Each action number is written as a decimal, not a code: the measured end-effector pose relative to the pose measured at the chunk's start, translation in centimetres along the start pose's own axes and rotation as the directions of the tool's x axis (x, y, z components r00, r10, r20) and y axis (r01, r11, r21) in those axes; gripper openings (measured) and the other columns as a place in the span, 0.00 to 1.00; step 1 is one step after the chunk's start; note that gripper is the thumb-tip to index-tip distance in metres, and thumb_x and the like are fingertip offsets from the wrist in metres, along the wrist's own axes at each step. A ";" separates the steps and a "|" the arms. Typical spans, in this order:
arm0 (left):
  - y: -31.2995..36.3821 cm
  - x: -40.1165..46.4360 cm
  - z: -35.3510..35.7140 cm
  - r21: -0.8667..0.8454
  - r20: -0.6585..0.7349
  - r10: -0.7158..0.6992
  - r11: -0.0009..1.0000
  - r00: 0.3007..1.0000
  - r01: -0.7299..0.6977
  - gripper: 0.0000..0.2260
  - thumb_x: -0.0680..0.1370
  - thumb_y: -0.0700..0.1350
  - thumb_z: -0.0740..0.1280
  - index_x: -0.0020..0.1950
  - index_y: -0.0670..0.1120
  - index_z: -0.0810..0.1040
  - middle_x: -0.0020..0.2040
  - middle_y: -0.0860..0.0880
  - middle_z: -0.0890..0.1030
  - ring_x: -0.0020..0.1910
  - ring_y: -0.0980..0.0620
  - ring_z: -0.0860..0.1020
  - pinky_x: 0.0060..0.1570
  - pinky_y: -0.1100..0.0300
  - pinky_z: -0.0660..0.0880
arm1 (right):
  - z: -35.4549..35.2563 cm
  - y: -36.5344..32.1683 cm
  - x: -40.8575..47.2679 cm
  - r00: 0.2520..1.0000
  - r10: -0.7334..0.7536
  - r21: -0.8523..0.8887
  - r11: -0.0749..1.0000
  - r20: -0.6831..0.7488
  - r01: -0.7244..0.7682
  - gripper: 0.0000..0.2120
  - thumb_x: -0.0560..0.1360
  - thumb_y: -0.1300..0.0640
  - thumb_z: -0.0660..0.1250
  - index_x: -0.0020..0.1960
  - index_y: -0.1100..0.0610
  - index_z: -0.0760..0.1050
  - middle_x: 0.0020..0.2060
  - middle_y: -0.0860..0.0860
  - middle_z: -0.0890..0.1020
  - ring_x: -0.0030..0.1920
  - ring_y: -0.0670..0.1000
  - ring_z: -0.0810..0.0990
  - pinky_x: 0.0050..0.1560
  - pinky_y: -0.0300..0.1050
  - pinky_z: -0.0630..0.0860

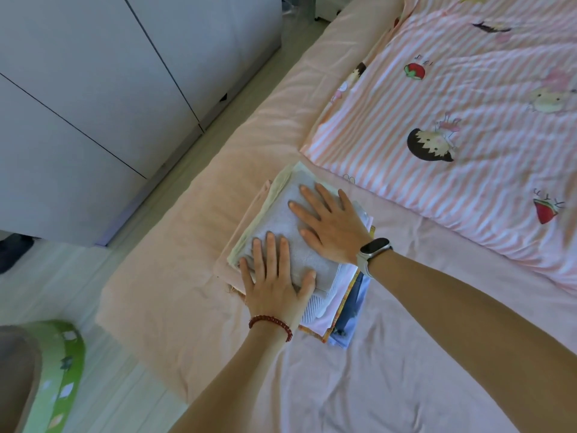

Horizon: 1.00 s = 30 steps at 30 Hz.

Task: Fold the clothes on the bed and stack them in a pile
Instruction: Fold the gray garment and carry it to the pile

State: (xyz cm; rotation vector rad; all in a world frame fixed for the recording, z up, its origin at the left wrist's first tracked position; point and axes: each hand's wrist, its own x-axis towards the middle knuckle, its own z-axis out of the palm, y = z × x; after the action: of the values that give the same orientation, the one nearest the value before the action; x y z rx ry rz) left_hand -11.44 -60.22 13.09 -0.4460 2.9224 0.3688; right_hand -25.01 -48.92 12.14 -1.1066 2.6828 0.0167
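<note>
While lying flat on the bed [390,354], near its left edge, stacked as a pile of folded clothes [281,245]. Topping the pile, a pale grey folded garment [287,226], with cream, peach, white, pink, yellow-trimmed and blue layers peeking out beneath it at the sides.

Pressing down on that top garment, left hand [274,276], palm flat, fingers [270,248] straight and slightly spread, thumb angling toward the pile's near right corner. Wearing a red bead bracelet [270,325] at the wrist. Resting just beyond it, right hand [327,226], also flat, fingers [309,195] straight and fanned apart across the far half of the garment; neither hand curling round or pinching anything. Wearing a dark smart band with a white strap [371,251] at the right wrist.

Lying under the pile, a plain pink sheet, lightly creased, covering the bed. Spreading over the far right of the bed, just beyond the pile, a pink-and-white striped quilt [452,104] printed with cartoon figures and strawberries. Running along the bed's left side, a peach-coloured padded edge [193,214].

Standing past a narrow strip of pale floor [125,385], well apart from the pile, a white wardrobe [93,89] with flat doors. Showing at the lower left corner, a green patterned object [59,370], cropped by the frame and too partial to identify.
</note>
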 end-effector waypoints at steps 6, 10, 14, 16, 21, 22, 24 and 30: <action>-0.1 -0.7 -3.1 0.011 -0.059 0.070 0.998 0.996 -0.069 0.30 0.72 0.60 0.56 0.65 0.43 0.74 0.67 0.42 0.72 0.68 0.38 0.68 0.63 0.34 0.60 | -2.8 -1.3 -2.3 0.993 0.057 0.139 0.989 -0.101 -0.042 0.25 0.80 0.48 0.54 0.76 0.50 0.54 0.76 0.53 0.53 0.76 0.56 0.50 0.71 0.62 0.43; -0.1 -0.5 -5.5 -0.031 -0.087 0.059 0.998 0.994 -0.062 0.27 0.76 0.58 0.61 0.72 0.47 0.66 0.74 0.44 0.63 0.74 0.42 0.56 0.70 0.39 0.45 | -5.6 -2.3 -4.8 0.961 0.159 0.273 0.957 -0.225 -0.095 0.22 0.79 0.56 0.58 0.72 0.56 0.63 0.74 0.56 0.60 0.75 0.57 0.54 0.72 0.61 0.46; -0.3 -1.2 -8.9 -0.027 -0.156 0.104 0.994 0.982 -0.110 0.27 0.77 0.55 0.61 0.73 0.49 0.63 0.75 0.46 0.59 0.75 0.43 0.53 0.69 0.39 0.42 | -8.7 -3.1 -8.0 0.906 0.319 0.369 0.906 -0.278 -0.206 0.20 0.79 0.58 0.57 0.71 0.56 0.66 0.72 0.53 0.65 0.75 0.54 0.55 0.73 0.57 0.46; -0.4 -2.0 -10.9 -0.037 -0.200 0.149 0.987 0.968 -0.159 0.27 0.76 0.53 0.63 0.74 0.49 0.62 0.76 0.46 0.58 0.75 0.43 0.54 0.69 0.39 0.43 | -10.4 -3.7 -10.0 0.873 0.393 0.404 0.876 -0.288 -0.262 0.19 0.79 0.57 0.57 0.69 0.56 0.68 0.70 0.52 0.67 0.74 0.52 0.56 0.74 0.57 0.46; -0.6 -6.7 -14.7 -0.016 -0.217 0.300 0.950 0.929 -0.310 0.26 0.78 0.54 0.57 0.75 0.52 0.56 0.77 0.51 0.52 0.75 0.49 0.48 0.71 0.48 0.42 | -13.2 -7.7 -17.8 0.765 0.578 0.445 0.786 -0.284 -0.429 0.18 0.80 0.55 0.56 0.69 0.53 0.68 0.68 0.48 0.70 0.74 0.49 0.57 0.73 0.56 0.47; -0.5 -7.9 -15.3 -0.018 -0.215 0.334 0.938 0.918 -0.346 0.26 0.79 0.54 0.56 0.75 0.51 0.56 0.77 0.51 0.53 0.75 0.50 0.48 0.71 0.48 0.43 | -13.3 -8.7 -19.7 0.738 0.610 0.447 0.768 -0.290 -0.459 0.18 0.80 0.55 0.56 0.69 0.52 0.68 0.68 0.48 0.70 0.73 0.49 0.58 0.72 0.55 0.47; -0.3 -10.7 -16.1 -0.009 -0.186 0.411 0.907 0.892 -0.420 0.25 0.79 0.54 0.55 0.75 0.50 0.56 0.76 0.51 0.55 0.75 0.51 0.50 0.71 0.49 0.46 | -13.3 -11.1 -24.0 0.681 0.667 0.426 0.733 -0.302 -0.529 0.18 0.79 0.54 0.56 0.69 0.51 0.69 0.67 0.47 0.71 0.73 0.49 0.59 0.72 0.53 0.49; 1.1 -19.7 -18.2 -0.056 -0.219 0.646 0.739 0.731 -0.671 0.16 0.77 0.46 0.63 0.63 0.42 0.73 0.57 0.43 0.78 0.57 0.42 0.75 0.54 0.52 0.67 | -12.9 -18.4 -38.0 0.491 0.811 0.442 0.585 -0.318 -0.680 0.16 0.78 0.54 0.57 0.65 0.52 0.73 0.62 0.48 0.76 0.67 0.50 0.68 0.65 0.44 0.60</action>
State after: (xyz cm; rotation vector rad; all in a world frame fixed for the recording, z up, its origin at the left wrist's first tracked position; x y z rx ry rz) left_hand 4.53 -58.69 34.61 0.6305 3.1555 0.6371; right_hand 11.06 -37.02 34.60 0.3042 3.2520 -0.5236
